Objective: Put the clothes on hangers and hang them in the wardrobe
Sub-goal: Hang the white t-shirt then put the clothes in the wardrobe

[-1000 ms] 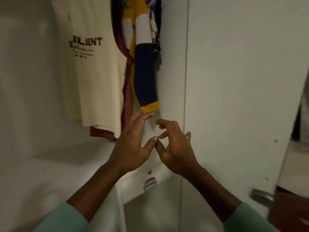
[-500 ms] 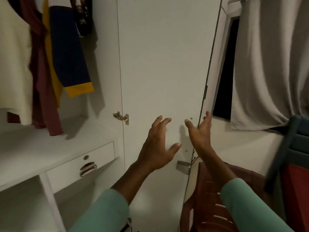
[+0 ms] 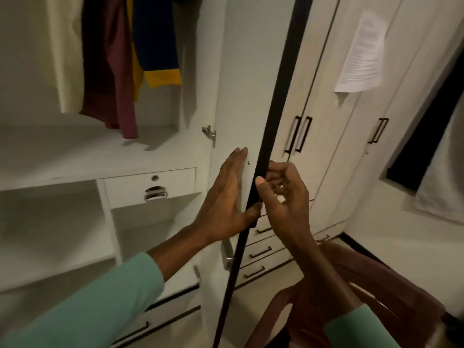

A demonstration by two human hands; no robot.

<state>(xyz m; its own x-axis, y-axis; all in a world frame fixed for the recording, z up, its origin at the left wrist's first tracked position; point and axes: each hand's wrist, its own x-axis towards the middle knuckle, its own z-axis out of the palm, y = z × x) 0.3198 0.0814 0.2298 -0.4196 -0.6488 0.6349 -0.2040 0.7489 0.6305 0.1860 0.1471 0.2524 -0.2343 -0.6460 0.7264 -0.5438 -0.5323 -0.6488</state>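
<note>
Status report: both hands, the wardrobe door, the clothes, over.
Left hand flat on the wardrobe door, right hand gripping its dark edge. Clothes hanging inside. Brown chair close behind the door.

This is a bedroom in a home. A white built-in wardrobe (image 3: 175, 151) stands open at the left, with a cream top (image 3: 66, 54), a maroon garment (image 3: 108, 64) and a navy-and-yellow one (image 3: 155, 41) hanging above a shelf and a small drawer (image 3: 150, 187). Further right run more white cupboard doors (image 3: 321, 116) with black handles, a printed sheet (image 3: 361, 54) taped to one, and a dark red plastic chair (image 3: 376, 285) stands near right.
</note>
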